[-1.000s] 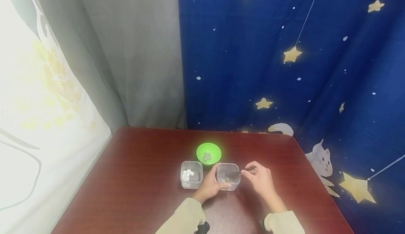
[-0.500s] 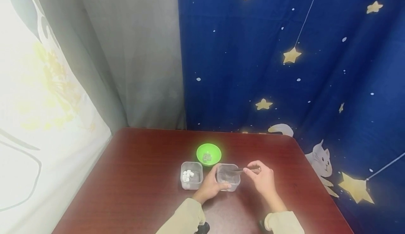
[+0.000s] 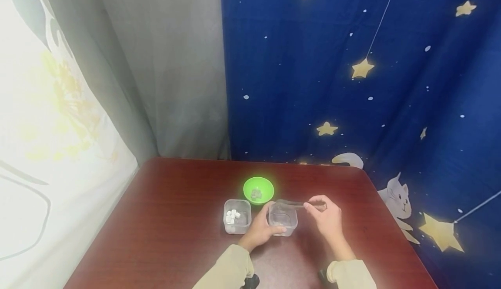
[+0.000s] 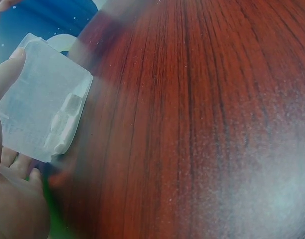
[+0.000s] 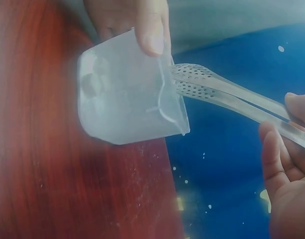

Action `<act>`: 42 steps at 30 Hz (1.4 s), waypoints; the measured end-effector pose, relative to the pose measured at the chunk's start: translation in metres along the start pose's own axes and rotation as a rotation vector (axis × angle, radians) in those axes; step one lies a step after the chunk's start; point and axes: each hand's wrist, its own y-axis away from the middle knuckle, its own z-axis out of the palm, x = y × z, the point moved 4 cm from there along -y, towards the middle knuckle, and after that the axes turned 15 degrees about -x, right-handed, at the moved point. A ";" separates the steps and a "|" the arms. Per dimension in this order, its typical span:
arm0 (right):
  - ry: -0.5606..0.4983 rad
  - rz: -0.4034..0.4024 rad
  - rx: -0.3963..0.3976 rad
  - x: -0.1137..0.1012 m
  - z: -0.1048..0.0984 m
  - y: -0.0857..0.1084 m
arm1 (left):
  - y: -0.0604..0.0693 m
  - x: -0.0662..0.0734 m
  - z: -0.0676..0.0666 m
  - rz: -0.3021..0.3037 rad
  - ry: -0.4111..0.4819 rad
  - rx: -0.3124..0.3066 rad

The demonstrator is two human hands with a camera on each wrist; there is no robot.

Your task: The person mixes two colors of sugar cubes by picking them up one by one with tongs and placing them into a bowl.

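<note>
My left hand (image 3: 261, 229) grips a clear plastic container (image 3: 283, 229) by its side, thumb on the near face. Low inside it, pale blocks (image 4: 62, 124) show through the wall in the left wrist view. My right hand (image 3: 328, 219) pinches metal tongs (image 5: 192, 72) with perforated ends. The tong tips are at the container's mouth, partly hidden behind its rim in the right wrist view. Whether anything lies between them I cannot tell. A green bowl (image 3: 259, 181) holding several greyish cubes (image 3: 256, 194) stands just beyond the container.
Left of my left hand, a second clear container (image 3: 243, 228) holds several white cubes (image 3: 231, 216). Everything stands on a dark red wooden table (image 3: 188, 219). A grey curtain (image 3: 176, 84) and a blue starry curtain (image 3: 297, 80) hang behind it.
The tongs have risen from inside the container to its rim, and my right hand has shifted slightly up and right. My left hand and the container stay in place.
</note>
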 end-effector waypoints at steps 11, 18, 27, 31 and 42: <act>-0.140 0.038 0.024 -0.027 0.005 -0.003 | 0.000 -0.003 0.001 -0.049 -0.046 0.020; -0.158 0.020 0.052 -0.026 0.012 -0.009 | 0.000 -0.003 0.001 -0.037 -0.027 0.014; -0.188 -0.012 0.119 -0.015 0.024 -0.016 | 0.000 -0.001 0.001 -0.033 -0.010 0.007; -0.174 0.005 0.139 -0.015 0.029 -0.019 | 0.000 -0.001 0.001 -0.036 -0.005 0.006; -0.168 -0.010 0.149 -0.016 0.032 -0.023 | 0.000 -0.002 0.000 -0.042 -0.005 0.011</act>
